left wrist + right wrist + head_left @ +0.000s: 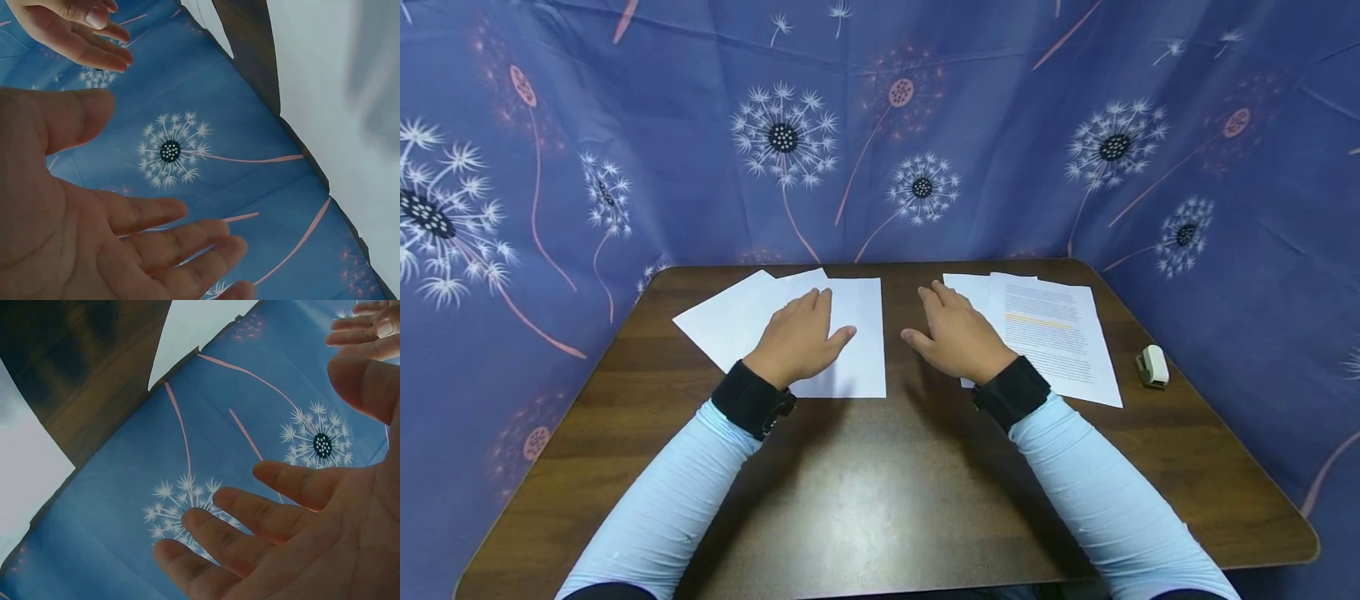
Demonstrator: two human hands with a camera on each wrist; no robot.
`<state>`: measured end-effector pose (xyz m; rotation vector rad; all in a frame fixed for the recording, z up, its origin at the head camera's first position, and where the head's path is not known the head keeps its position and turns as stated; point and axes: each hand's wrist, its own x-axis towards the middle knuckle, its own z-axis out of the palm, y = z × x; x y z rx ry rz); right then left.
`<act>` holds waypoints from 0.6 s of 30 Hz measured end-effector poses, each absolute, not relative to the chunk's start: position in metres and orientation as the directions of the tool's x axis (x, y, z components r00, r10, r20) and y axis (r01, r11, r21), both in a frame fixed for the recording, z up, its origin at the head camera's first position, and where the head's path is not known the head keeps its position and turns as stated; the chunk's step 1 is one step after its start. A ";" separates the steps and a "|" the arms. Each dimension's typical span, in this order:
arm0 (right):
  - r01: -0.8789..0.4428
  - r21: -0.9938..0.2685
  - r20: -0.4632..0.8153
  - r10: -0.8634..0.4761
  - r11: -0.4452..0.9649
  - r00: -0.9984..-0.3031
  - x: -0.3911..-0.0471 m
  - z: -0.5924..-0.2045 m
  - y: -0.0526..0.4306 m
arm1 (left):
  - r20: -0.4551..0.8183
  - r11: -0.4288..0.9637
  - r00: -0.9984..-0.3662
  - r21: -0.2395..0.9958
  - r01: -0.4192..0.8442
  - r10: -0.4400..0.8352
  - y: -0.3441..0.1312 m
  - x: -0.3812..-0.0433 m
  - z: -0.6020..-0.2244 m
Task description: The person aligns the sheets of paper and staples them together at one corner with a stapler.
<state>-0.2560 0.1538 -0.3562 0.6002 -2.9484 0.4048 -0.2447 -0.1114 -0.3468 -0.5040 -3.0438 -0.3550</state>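
Note:
In the head view my left hand (799, 337) hovers above the left group of overlapping white sheets (861, 358), with its fingers extended and thumb apart. My right hand (958, 335) is held over the left side of the printed sheets (1056, 337), fingers also extended. One printed page carries an orange highlighted line (1039, 321). Both palms are bare in the wrist views, with the left fingers (181, 244) and the right fingers (231, 531) spread and holding nothing. Shadows fall below both hands.
A small white-and-dark stapler (1152, 367) sits near the right edge of the brown wooden table (865, 500). Behind and beside the table hangs a blue cloth (1000, 108) with a dandelion pattern.

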 end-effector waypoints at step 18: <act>-0.258 -0.435 0.099 -0.239 0.863 -0.966 -0.280 -0.380 0.127 | -0.022 0.945 -0.993 0.311 0.101 0.113 -0.157 -0.264 -0.370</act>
